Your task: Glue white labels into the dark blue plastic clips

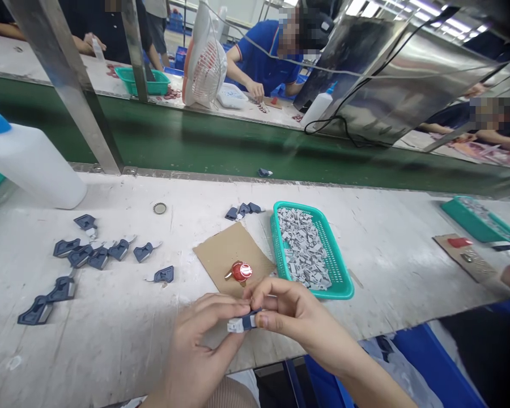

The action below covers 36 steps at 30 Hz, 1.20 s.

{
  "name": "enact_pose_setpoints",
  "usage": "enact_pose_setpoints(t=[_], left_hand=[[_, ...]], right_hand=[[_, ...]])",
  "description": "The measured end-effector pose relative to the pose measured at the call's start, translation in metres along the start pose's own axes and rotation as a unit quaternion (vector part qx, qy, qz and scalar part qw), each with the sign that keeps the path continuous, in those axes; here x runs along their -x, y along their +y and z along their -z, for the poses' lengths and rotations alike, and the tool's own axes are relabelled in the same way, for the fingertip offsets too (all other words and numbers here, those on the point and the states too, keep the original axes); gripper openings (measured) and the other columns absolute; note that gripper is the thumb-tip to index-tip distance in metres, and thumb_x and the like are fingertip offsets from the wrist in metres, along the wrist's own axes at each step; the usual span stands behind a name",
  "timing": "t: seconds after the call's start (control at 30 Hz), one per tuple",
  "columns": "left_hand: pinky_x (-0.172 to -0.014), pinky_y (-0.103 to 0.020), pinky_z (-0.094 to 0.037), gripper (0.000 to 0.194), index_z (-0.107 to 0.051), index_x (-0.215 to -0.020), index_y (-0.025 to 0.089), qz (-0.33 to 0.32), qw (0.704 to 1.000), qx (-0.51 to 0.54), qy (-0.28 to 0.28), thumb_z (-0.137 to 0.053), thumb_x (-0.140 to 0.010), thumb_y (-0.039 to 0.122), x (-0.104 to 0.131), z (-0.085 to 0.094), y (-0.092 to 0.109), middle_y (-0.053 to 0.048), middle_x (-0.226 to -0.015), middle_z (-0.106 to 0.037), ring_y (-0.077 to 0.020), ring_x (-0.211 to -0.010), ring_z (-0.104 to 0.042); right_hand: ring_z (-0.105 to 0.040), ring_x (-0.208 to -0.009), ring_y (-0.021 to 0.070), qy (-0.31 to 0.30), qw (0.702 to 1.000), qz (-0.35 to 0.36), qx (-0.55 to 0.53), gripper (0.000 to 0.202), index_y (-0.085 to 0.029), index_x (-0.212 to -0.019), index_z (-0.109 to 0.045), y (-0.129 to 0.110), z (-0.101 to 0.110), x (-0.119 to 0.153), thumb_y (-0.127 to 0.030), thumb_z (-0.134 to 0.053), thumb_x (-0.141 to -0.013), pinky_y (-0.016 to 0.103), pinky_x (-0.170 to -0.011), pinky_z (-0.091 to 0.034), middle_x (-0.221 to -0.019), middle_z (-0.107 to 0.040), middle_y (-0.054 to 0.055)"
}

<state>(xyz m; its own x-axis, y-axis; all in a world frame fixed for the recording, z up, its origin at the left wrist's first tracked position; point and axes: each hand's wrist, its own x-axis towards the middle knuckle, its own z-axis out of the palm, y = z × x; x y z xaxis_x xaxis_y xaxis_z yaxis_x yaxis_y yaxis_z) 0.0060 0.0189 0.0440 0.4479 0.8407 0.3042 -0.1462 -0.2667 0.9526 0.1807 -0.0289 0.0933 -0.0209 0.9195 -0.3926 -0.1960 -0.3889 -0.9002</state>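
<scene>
Near the table's front edge, my left hand and my right hand pinch one small part between their fingertips. This part is dark blue in the middle with light grey plastic at its ends; my fingers cover some of it. Just beyond my hands lies a brown cardboard piece, with a round red object on it. To the right stands a green basket filled with small grey plastic pieces. Several dark blue parts with light tips are scattered to the left.
A white bottle with a blue cap stands at the left. Metal posts rise along the table's far edge, beside a green belt. Another basket sits at the right. A co-worker in blue works across the belt.
</scene>
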Motion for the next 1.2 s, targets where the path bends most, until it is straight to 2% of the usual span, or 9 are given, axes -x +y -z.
enact_pose_setpoints(t=[0.3,0.53,0.67,0.77,0.83,0.9,0.93,1.07,1.2], left_hand=[[-0.085,-0.025,-0.057,0.024,-0.073,-0.097,0.029,0.004,1.000,0.003,0.008,-0.073,-0.081,0.011,0.003,-0.002,-0.012,0.002,-0.093,-0.078,-0.0146,-0.092,-0.071],[-0.087,-0.028,-0.055,0.032,-0.064,-0.109,0.028,-0.041,0.992,-0.033,-0.111,-0.070,-0.084,0.009,-0.005,0.002,-0.016,-0.001,-0.103,-0.074,-0.0154,-0.097,-0.068],[-0.083,-0.025,-0.056,0.028,-0.064,-0.107,0.027,-0.078,0.986,-0.048,-0.138,-0.071,-0.085,0.011,-0.012,0.007,-0.014,-0.001,-0.097,-0.073,-0.0146,-0.092,-0.069],[-0.072,-0.022,-0.055,0.024,-0.064,-0.106,0.027,-0.053,0.985,-0.108,-0.125,-0.068,-0.087,0.014,-0.017,0.017,-0.020,0.000,-0.091,-0.072,-0.0133,-0.082,-0.069],[-0.066,-0.022,-0.053,0.017,-0.065,-0.103,0.026,-0.028,0.979,-0.165,-0.113,-0.065,-0.089,0.016,-0.020,0.027,-0.029,-0.001,-0.089,-0.072,-0.0134,-0.077,-0.068],[-0.065,-0.024,-0.053,0.012,-0.067,-0.099,0.024,-0.017,0.969,-0.219,-0.115,-0.061,-0.091,0.017,-0.022,0.037,-0.039,-0.002,-0.088,-0.071,-0.0146,-0.077,-0.068],[-0.066,-0.025,-0.053,0.010,-0.067,-0.097,0.023,-0.017,0.962,-0.244,-0.120,-0.059,-0.092,0.018,-0.023,0.041,-0.044,-0.002,-0.088,-0.071,-0.0155,-0.079,-0.068],[-0.072,-0.029,-0.053,0.010,-0.064,-0.095,0.021,-0.035,0.936,-0.331,-0.111,-0.054,-0.094,0.019,-0.028,0.062,-0.056,-0.004,-0.092,-0.071,-0.0187,-0.085,-0.067],[-0.083,-0.038,-0.050,0.008,-0.061,-0.093,0.022,-0.052,0.916,-0.393,-0.067,-0.054,-0.094,0.024,-0.036,0.089,-0.060,-0.005,-0.093,-0.070,-0.0239,-0.093,-0.063]], right_hand=[[-0.059,-0.071,0.0105,0.037,0.996,0.010,-0.076,0.032,-0.019,-0.074,-0.057,0.015,-0.010,-0.005,-0.029,-0.086,-0.070,0.022,-0.068,-0.051,-0.074,-0.059,-0.003],[-0.056,-0.071,0.0087,0.042,0.994,0.006,-0.101,0.031,-0.019,-0.077,-0.055,0.022,-0.009,-0.003,-0.029,-0.084,-0.074,0.018,-0.068,-0.046,-0.075,-0.058,-0.003],[-0.060,-0.075,0.0108,0.006,0.999,0.018,-0.050,0.027,-0.020,-0.086,-0.056,0.015,-0.007,0.003,-0.036,-0.078,-0.080,0.022,-0.069,-0.050,-0.083,-0.062,-0.001],[-0.066,-0.083,0.0169,0.005,0.995,0.051,0.082,0.027,-0.022,-0.106,-0.060,0.001,0.017,0.004,-0.045,-0.062,-0.091,0.031,-0.072,-0.056,-0.098,-0.067,0.006],[-0.067,-0.088,0.0202,0.127,0.956,0.103,0.246,0.026,-0.022,-0.105,-0.063,-0.009,0.045,-0.001,-0.044,-0.053,-0.095,0.034,-0.075,-0.057,-0.101,-0.069,0.008],[-0.066,-0.094,0.0231,0.275,0.851,0.147,0.422,0.023,-0.022,-0.101,-0.066,-0.014,0.077,-0.012,-0.039,-0.051,-0.095,0.037,-0.080,-0.055,-0.104,-0.070,0.009],[-0.066,-0.096,0.0244,0.302,0.804,0.149,0.490,0.024,-0.021,-0.103,-0.066,-0.014,0.093,-0.019,-0.036,-0.049,-0.095,0.038,-0.081,-0.054,-0.108,-0.069,0.010],[-0.067,-0.087,0.0266,0.273,0.777,0.131,0.552,0.021,-0.019,-0.100,-0.068,-0.007,0.134,-0.046,-0.029,-0.054,-0.089,0.040,-0.075,-0.054,-0.104,-0.071,0.011],[-0.067,-0.090,0.0281,0.238,0.764,0.133,0.584,0.017,-0.019,-0.095,-0.068,-0.003,0.140,-0.057,-0.027,-0.054,-0.088,0.041,-0.078,-0.054,-0.100,-0.071,0.011]])
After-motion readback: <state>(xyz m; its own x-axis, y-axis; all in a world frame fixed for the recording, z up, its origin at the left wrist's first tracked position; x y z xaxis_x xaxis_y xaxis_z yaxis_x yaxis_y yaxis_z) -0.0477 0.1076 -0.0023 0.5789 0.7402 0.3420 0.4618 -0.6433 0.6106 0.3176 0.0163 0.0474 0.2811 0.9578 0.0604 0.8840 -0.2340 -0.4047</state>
